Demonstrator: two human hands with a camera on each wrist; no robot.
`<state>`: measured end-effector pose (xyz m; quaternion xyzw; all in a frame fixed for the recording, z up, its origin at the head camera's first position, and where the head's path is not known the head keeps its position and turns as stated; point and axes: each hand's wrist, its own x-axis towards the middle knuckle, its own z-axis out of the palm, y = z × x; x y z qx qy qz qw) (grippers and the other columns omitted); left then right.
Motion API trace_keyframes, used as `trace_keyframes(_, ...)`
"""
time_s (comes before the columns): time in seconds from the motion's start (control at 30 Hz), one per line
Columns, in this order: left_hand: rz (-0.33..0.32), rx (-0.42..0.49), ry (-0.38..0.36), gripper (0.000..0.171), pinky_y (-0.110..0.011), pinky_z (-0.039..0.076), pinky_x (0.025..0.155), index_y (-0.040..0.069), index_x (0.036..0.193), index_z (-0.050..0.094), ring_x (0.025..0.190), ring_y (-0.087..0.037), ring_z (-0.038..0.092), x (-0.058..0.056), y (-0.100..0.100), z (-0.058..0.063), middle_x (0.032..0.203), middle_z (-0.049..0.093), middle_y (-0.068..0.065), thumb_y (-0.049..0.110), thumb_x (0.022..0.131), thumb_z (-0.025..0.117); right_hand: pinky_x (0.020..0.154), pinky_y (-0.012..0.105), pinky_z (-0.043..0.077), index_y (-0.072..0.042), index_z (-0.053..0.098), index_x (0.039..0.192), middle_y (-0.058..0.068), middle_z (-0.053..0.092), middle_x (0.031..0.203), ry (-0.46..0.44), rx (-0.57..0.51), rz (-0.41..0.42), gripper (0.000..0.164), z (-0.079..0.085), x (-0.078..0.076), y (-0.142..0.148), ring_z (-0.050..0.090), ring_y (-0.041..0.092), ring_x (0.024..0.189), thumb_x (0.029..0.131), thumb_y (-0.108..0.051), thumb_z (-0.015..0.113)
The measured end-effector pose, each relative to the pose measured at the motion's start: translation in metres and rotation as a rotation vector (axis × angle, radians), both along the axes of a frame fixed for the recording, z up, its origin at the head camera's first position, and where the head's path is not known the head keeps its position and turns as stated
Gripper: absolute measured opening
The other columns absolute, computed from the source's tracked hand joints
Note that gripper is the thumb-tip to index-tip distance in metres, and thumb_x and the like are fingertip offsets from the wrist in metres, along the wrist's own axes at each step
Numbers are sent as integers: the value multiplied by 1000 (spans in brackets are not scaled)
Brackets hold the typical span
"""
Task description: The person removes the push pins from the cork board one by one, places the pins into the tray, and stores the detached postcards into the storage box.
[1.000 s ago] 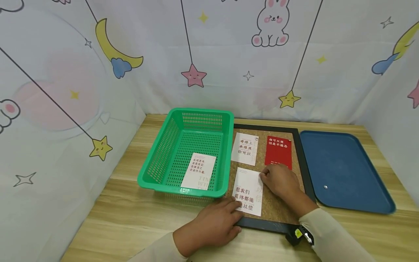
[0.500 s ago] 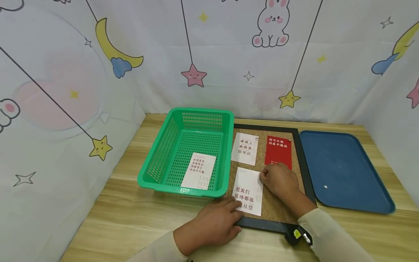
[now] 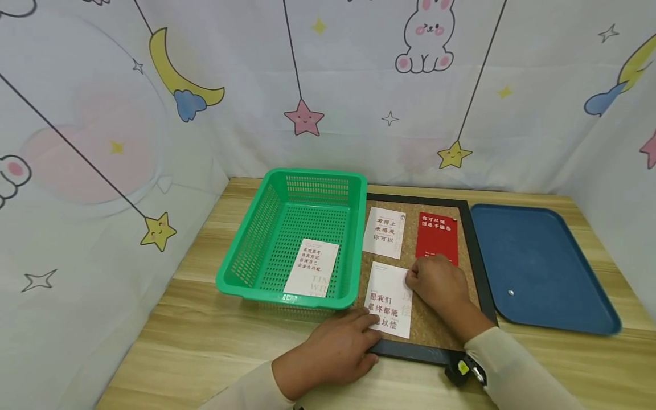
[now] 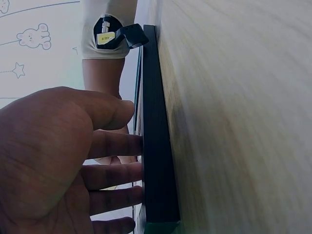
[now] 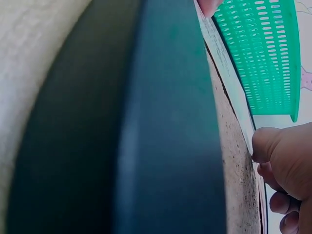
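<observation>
My left hand (image 3: 338,348) lies with straight fingers across the near left of the corkboard's black frame (image 3: 415,352), fingertips on the lower left corner of a white printed card (image 3: 392,285). In the left wrist view those fingers (image 4: 114,175) extend over the frame. At that card's upper right corner is my right hand (image 3: 441,285), fingers bent; in the right wrist view its thumb tip (image 5: 261,148) meets the card's end. I cannot tell what is between these fingertips. Another white card (image 3: 384,232) and a red card (image 3: 437,236) bear silver thumbtacks at their upper right corners.
A green basket (image 3: 353,245) stands against the board's left side, with a white card (image 3: 311,267) inside. On the right, a blue tray (image 3: 538,262) holds a silver thumbtack (image 3: 511,292). Printed cloth (image 3: 348,154) closes off the table's back and sides.
</observation>
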<state>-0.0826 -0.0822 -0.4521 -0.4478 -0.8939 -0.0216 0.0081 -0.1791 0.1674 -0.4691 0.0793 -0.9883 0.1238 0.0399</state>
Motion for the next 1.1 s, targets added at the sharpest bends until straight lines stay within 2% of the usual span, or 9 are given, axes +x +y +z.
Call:
trace_keyframes(0.2,8,9,-7,37,-34,46,105,22,125,73,130,-21,55,0,0,0,135,61,1,45,96,68,50,37,43,-15,68,72,-1,57,66,-1,27,7,14,2,0,-1,53,22,73,83,-20,74)
trace_keyframes(0.4,16,-3,-23,37,-34,45,106,23,126,72,131,-20,54,0,0,0,136,60,2,45,96,67,51,39,44,-16,70,72,-2,58,67,-15,6,3,13,3,-1,2,54,23,77,84,-20,71)
trace_keyframes(0.6,17,-7,-27,37,-33,45,106,23,125,73,131,-19,54,0,0,1,136,60,2,45,97,67,51,38,42,-20,65,67,-3,54,64,-37,-4,-5,20,7,-2,10,52,22,69,87,-22,70)
trace_keyframes(0.77,12,-8,-26,37,-33,43,108,23,126,73,132,-20,54,-1,0,1,137,60,2,44,97,67,48,36,40,-20,66,66,-3,54,60,-29,-9,-42,21,12,-3,20,52,21,64,87,-21,67)
trace_keyframes(1.1,12,-7,-42,38,-34,42,110,23,129,72,133,-21,53,-1,0,1,138,59,2,44,98,66,42,33,30,-21,53,53,-3,45,52,5,-33,-91,36,14,-3,48,43,19,57,88,-18,58)
